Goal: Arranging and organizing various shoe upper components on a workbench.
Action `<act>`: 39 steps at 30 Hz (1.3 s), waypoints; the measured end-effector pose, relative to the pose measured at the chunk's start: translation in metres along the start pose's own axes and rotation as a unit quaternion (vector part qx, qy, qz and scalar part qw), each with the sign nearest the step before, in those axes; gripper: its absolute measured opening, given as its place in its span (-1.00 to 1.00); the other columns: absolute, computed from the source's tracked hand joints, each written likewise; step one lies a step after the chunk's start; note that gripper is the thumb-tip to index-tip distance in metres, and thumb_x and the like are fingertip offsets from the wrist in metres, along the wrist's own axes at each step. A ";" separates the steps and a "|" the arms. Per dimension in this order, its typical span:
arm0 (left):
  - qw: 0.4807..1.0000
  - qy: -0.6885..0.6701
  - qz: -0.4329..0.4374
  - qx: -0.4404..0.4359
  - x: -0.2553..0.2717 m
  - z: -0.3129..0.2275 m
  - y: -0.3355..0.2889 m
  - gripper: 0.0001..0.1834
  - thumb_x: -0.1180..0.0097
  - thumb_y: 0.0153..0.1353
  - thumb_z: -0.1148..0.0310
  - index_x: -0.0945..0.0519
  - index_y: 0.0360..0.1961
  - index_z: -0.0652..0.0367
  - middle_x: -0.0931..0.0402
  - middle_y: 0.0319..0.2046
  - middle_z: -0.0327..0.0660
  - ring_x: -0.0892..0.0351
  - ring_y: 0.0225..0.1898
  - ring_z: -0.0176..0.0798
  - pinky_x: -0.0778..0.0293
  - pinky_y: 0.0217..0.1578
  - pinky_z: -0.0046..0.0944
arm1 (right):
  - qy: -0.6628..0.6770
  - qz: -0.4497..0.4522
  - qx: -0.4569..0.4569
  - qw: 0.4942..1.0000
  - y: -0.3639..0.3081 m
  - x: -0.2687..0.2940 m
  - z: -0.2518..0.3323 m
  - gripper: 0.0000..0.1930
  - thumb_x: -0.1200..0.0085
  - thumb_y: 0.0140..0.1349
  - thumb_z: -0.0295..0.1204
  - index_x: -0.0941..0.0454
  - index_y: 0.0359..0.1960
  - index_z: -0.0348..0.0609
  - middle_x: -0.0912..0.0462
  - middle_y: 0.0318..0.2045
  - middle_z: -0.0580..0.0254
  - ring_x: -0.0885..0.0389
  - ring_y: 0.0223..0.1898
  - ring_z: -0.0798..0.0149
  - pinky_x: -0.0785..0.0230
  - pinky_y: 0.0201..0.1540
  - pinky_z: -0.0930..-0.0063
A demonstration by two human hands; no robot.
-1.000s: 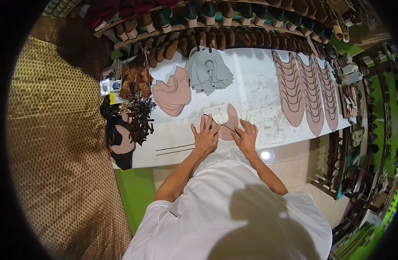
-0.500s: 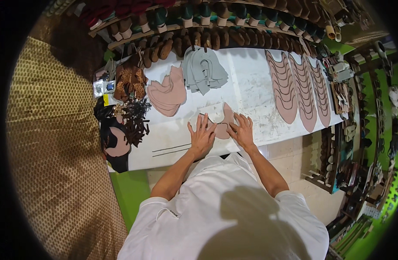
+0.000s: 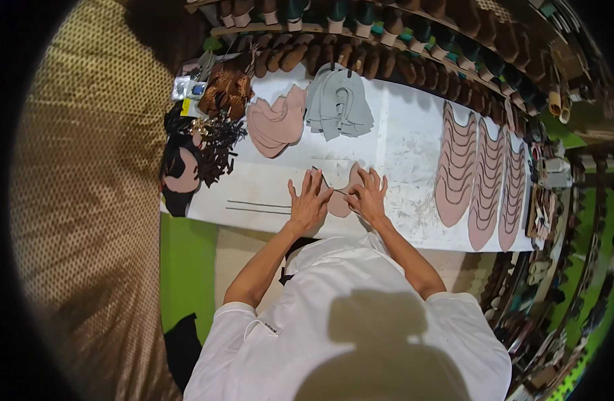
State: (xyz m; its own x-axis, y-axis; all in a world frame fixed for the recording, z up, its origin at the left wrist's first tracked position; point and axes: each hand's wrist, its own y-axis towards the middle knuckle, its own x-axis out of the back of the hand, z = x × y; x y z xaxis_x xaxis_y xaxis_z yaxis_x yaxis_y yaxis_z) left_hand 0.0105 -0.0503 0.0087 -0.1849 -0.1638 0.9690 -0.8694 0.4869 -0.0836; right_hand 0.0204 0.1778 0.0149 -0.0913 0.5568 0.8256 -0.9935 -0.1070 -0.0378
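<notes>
On the white work table lies a pink cut shoe-upper piece (image 3: 339,206), its curved outline partly hidden by my hands. A thin dark strip (image 3: 340,191) runs along its inner edge between my fingertips. My left hand (image 3: 310,204) lies at the piece's left side, thumb and a fingertip closed at the strip while the other fingers stretch forward. Opposite it, my right hand (image 3: 369,199) pinches at the piece's edge, with its outer fingers raised and spread. Two more dark strips (image 3: 259,205) lie straight and parallel on the table left of my left hand.
Beyond my hands sit stacked pink pieces (image 3: 275,123) and grey pieces (image 3: 339,107). Rows of overlapping pink pieces with dark edging (image 3: 454,174) lie at right. A dark pile of scraps (image 3: 217,150) covers the left end. Shoe racks (image 3: 387,40) line the back.
My view has turned, so the table sits tilted differently. Both hands stay at the pink piece; the fingers of the right one have curled in slightly along its edge.
</notes>
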 end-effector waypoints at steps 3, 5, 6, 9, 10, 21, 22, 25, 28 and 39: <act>1.000 0.007 0.021 0.016 0.003 -0.007 0.001 -0.43 -0.25 0.25 0.21 -0.56 0.31 -0.42 0.18 0.66 -0.11 0.25 0.64 0.16 0.21 0.32 0.72 | 0.000 0.020 0.074 0.997 0.011 0.002 -0.014 -0.85 -0.36 0.17 -0.30 -0.75 -0.37 -0.09 -0.34 0.44 0.10 -0.07 0.54 -0.17 0.33 0.51 -0.43; 0.999 0.008 0.020 0.025 0.005 -0.010 0.003 -0.43 -0.25 0.25 0.22 -0.56 0.31 -0.42 0.20 0.66 -0.12 0.26 0.64 0.16 0.22 0.32 0.73 | -0.017 0.027 0.130 0.991 0.020 -0.002 -0.023 -0.84 -0.39 0.14 -0.28 -0.76 -0.37 -0.08 -0.34 0.45 0.13 -0.06 0.54 -0.14 0.32 0.51 -0.44; 0.999 0.008 0.020 0.027 0.003 -0.011 0.001 -0.43 -0.25 0.25 0.23 -0.56 0.31 -0.43 0.22 0.66 -0.12 0.27 0.64 0.17 0.22 0.32 0.73 | -0.034 0.030 0.179 0.983 0.023 -0.002 -0.023 -0.83 -0.41 0.11 -0.27 -0.76 -0.38 -0.07 -0.34 0.45 0.16 -0.06 0.55 -0.12 0.32 0.50 -0.45; 0.999 0.006 0.012 0.042 -0.001 -0.013 -0.002 -0.43 -0.26 0.25 0.24 -0.56 0.30 -0.45 0.24 0.67 -0.14 0.29 0.64 0.17 0.23 0.32 0.73 | -0.020 0.056 0.153 0.986 0.027 0.004 -0.022 -0.87 -0.41 0.10 -0.32 -0.79 -0.38 -0.08 -0.36 0.45 0.19 -0.08 0.54 -0.09 0.28 0.50 -0.46; 0.999 0.006 0.012 0.045 -0.001 -0.014 -0.002 -0.43 -0.26 0.25 0.24 -0.56 0.30 -0.45 0.24 0.67 -0.14 0.29 0.64 0.17 0.23 0.32 0.73 | -0.019 0.058 0.155 0.986 0.028 0.006 -0.022 -0.87 -0.41 0.10 -0.32 -0.79 -0.38 -0.08 -0.36 0.45 0.19 -0.08 0.54 -0.09 0.28 0.50 -0.46; 0.995 -0.047 0.012 0.085 -0.007 -0.018 -0.003 -0.40 -0.23 0.22 0.30 -0.57 0.32 -0.41 0.25 0.67 -0.13 0.28 0.64 0.18 0.23 0.32 0.73 | -0.014 0.048 0.163 0.985 0.016 0.002 -0.020 -0.90 -0.28 0.13 -0.43 -0.80 -0.36 -0.12 -0.47 0.35 0.16 -0.17 0.51 0.00 0.28 0.52 -0.39; 0.995 -0.046 0.012 0.085 -0.009 -0.017 -0.004 -0.40 -0.23 0.22 0.30 -0.57 0.32 -0.41 0.25 0.67 -0.13 0.28 0.64 0.18 0.23 0.32 0.73 | -0.014 0.048 0.163 0.985 0.017 0.004 -0.019 -0.90 -0.28 0.13 -0.43 -0.80 -0.36 -0.12 -0.47 0.35 0.16 -0.17 0.51 0.00 0.28 0.52 -0.39; 0.991 -0.087 0.012 0.100 -0.016 -0.015 -0.007 -0.39 -0.21 0.21 0.33 -0.57 0.32 -0.39 0.24 0.67 -0.11 0.28 0.64 0.19 0.24 0.33 0.72 | -0.004 0.047 0.162 0.986 0.020 0.008 -0.018 -0.91 -0.25 0.12 -0.45 -0.76 -0.40 -0.17 -0.48 0.32 0.11 -0.19 0.49 -0.02 0.28 0.51 -0.42; 0.990 -0.098 0.000 0.099 -0.018 -0.014 -0.005 -0.36 -0.23 0.17 0.35 -0.57 0.32 -0.39 0.24 0.67 -0.10 0.26 0.63 0.21 0.23 0.32 0.73 | 0.009 0.034 0.164 0.986 0.026 0.008 -0.021 -0.89 -0.22 0.12 -0.45 -0.75 -0.40 -0.20 -0.49 0.29 0.08 -0.21 0.48 -0.02 0.27 0.50 -0.44; 0.989 -0.107 0.031 0.101 -0.006 -0.029 -0.002 -0.29 -0.18 0.16 0.49 -0.53 0.35 -0.37 0.22 0.66 -0.14 0.31 0.65 0.17 0.28 0.35 0.74 | -0.008 0.041 0.175 0.984 0.036 0.002 -0.027 -0.88 -0.22 0.10 -0.40 -0.74 -0.45 -0.16 -0.53 0.24 0.15 -0.24 0.46 -0.02 0.26 0.50 -0.45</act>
State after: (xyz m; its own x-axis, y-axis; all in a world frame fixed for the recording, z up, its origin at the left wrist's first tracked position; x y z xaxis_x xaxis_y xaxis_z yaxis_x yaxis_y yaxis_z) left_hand 0.0268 -0.0259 0.0102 -0.3149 -0.3280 0.8907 -0.9229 0.3248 -0.2067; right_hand -0.0174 0.1979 0.0001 -0.1666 0.5221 0.8365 -0.8985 -0.4297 0.0893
